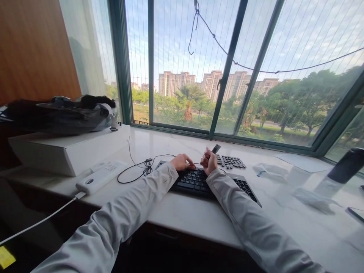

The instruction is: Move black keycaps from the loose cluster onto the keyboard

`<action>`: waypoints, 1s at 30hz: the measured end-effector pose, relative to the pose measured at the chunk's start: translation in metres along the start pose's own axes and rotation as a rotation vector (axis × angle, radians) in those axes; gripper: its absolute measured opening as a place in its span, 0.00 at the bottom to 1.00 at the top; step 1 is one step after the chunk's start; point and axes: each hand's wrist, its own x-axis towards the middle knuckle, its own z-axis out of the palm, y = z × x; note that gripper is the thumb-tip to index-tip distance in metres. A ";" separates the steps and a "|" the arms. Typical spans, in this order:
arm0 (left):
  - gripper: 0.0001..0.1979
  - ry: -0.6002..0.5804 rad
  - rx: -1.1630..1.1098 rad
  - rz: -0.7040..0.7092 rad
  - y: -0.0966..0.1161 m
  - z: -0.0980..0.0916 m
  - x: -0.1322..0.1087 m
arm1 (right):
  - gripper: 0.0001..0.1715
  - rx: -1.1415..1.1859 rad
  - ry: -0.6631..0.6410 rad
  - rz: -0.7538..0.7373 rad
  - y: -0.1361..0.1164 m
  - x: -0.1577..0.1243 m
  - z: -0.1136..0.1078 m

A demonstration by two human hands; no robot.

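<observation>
A black keyboard (190,181) lies on the white marbled counter in front of me, some of its keys without caps. My left hand (182,162) is at its back left part, fingers bent and tips together low over the keys. Whatever they pinch is too small to make out. My right hand (209,162) is wrapped round a small dark tool with a flat, brush-like end (216,148) pointing up and away. Loose black keycaps (234,162) lie in rows behind the keyboard. The keyboard's right part (245,186) shows from behind my right sleeve.
A thin black cable (133,181) lies coiled at left. Beyond it are a white power strip (99,177) and a white box (68,151) with a dark visor-like object (65,115) on top. Clear plastic bags (270,171) and a black cylinder (348,165) stand at right, windows behind.
</observation>
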 end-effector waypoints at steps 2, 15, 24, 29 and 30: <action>0.20 0.003 0.012 -0.014 0.000 0.000 0.001 | 0.28 -0.002 0.008 0.004 0.001 0.002 -0.001; 0.17 0.019 0.063 -0.019 -0.004 0.005 0.004 | 0.28 0.108 0.056 0.053 0.002 0.002 0.005; 0.17 0.005 0.055 0.002 -0.007 0.006 0.006 | 0.28 0.013 0.015 0.049 0.008 0.003 0.006; 0.18 0.004 0.034 0.014 -0.007 0.006 0.005 | 0.28 -0.007 -0.022 0.039 0.010 0.001 0.013; 0.18 0.004 0.033 0.018 -0.008 0.005 0.005 | 0.29 -0.029 -0.045 0.033 0.011 0.000 0.014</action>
